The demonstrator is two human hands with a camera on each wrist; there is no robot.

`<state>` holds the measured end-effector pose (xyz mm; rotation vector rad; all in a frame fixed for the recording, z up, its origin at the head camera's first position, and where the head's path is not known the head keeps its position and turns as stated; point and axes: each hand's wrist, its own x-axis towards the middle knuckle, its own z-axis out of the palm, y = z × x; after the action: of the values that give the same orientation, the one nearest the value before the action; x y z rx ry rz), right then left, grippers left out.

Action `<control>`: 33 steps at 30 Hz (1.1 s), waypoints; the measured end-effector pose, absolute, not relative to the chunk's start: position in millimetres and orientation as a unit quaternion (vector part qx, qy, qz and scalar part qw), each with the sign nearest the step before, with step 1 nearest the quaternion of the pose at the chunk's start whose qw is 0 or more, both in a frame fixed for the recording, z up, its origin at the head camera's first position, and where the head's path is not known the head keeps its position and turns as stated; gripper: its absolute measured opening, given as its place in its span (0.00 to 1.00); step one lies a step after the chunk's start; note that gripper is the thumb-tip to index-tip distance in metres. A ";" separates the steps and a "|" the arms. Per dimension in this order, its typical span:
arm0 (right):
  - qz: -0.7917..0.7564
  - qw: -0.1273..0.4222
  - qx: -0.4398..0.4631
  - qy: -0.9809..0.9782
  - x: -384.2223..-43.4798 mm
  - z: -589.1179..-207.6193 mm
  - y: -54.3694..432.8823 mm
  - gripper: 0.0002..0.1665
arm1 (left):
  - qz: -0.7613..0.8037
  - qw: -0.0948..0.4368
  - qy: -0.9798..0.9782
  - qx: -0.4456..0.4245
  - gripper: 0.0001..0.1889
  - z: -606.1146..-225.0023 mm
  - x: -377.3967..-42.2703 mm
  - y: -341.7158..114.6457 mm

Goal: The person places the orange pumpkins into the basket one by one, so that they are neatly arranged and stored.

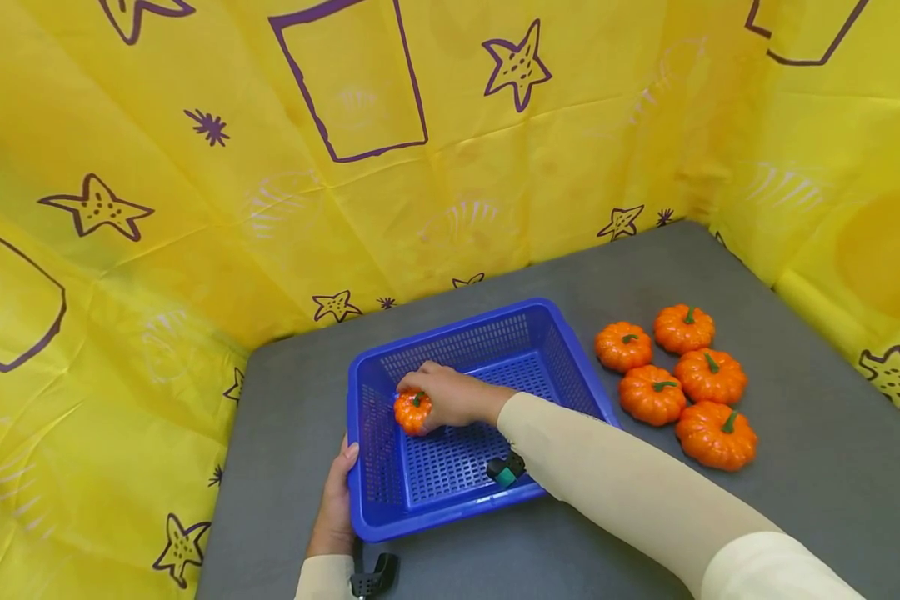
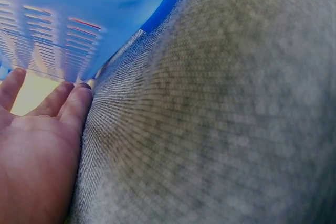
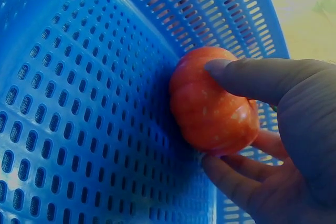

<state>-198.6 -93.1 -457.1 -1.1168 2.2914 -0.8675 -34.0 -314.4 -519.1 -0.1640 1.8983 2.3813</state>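
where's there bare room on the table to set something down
Free: the table left of the basket and left hand, out to the cloth, plus the strip behind the basket. Crowded: just right of the basket, where five pumpkins cluster, and the basket's left end, where the right hand holds another pumpkin.

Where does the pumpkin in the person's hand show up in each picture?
Head: the pumpkin is slightly left of and below centre, in the right hand.
Left wrist: not recognisable; one reddish streak is too unclear to name.
Right wrist: right of centre, gripped by the same hand.
Shared landmark: the blue basket, in all three.
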 end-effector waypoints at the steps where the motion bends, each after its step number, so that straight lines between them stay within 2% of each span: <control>1: -0.315 0.223 -0.404 0.830 -199.0 -457.0 -93.0 0.39 | 0.781 0.046 0.620 -0.054 0.39 -518.8 -33.9 -314.2; 23: -0.392 0.232 -0.379 0.805 -212.5 -444.0 -80.0 0.41 | 0.781 0.049 0.618 -0.073 0.40 -519.8 -34.0 -314.9; 33: -0.430 0.209 -0.368 0.798 -218.9 -433.0 -71.4 0.41 | 0.789 0.045 0.610 -0.058 0.39 -520.7 -34.4 -315.6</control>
<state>-218.9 -71.4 -433.0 -1.0237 2.2191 -1.1961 -34.4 -315.6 -520.7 -0.1785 1.8651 2.4095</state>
